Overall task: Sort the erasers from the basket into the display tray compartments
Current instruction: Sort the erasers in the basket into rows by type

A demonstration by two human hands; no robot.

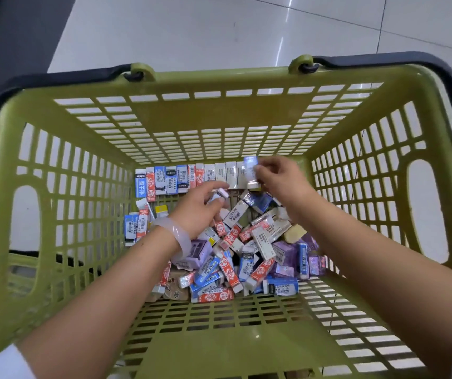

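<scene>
Already, right hand (277, 176) grip pinches blue-white boxed eraser (250, 170); left hand (200, 206) pinches small white eraser (220, 193); below, loose eraser heap (246, 263) fills green plastic basket (219, 110), unsorted.

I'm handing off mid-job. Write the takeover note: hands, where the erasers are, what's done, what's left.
Left hand: grips a small white eraser over the pile.
Right hand: pinches a blue-white eraser at the far row.
Green basket: upright row of erasers along the far wall, loose pile at the near side.
Display tray: not in view.
Left: the whole pile remains to be sorted.
</scene>
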